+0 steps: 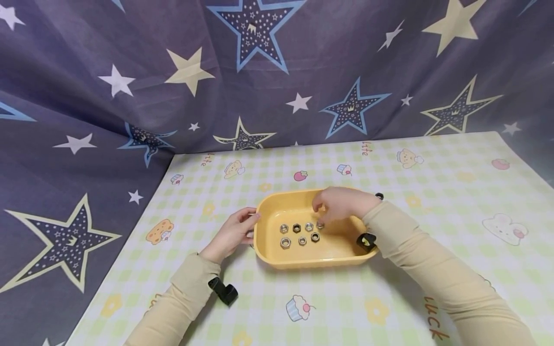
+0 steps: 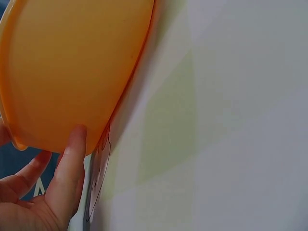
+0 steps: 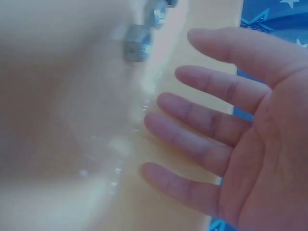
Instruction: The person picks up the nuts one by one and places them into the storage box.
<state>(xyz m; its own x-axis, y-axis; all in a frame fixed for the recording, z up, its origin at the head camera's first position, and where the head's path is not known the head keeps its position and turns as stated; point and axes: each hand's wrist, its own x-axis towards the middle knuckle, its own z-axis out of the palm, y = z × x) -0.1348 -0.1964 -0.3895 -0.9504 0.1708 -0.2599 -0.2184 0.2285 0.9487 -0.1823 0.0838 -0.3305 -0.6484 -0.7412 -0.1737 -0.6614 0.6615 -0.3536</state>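
A yellow plastic tub (image 1: 277, 262) sits on the table with several metal hex nuts lying on its floor in two rough rows. One of the front ones is a silver nut (image 1: 285, 243); a darker nut (image 1: 315, 237) lies to its right. My left hand (image 1: 233, 233) holds the tub's left end, thumb at the rim and fingers against the outer wall (image 2: 72, 96). Over the back of the tub hovers my right hand (image 1: 339, 204), fingers spread and loosely bent, with nothing in them. Close to its fingertips is a nut (image 3: 137, 43), blurred in the right wrist view.
The table wears a green-and-white checked cloth (image 1: 242, 298) with cartoon prints. Behind it hangs a dark curtain (image 1: 268, 96) with stars. A black wrist mount (image 1: 224, 290) is on the left sleeve, and another black mount (image 1: 367, 240) hangs by the tub's right end.
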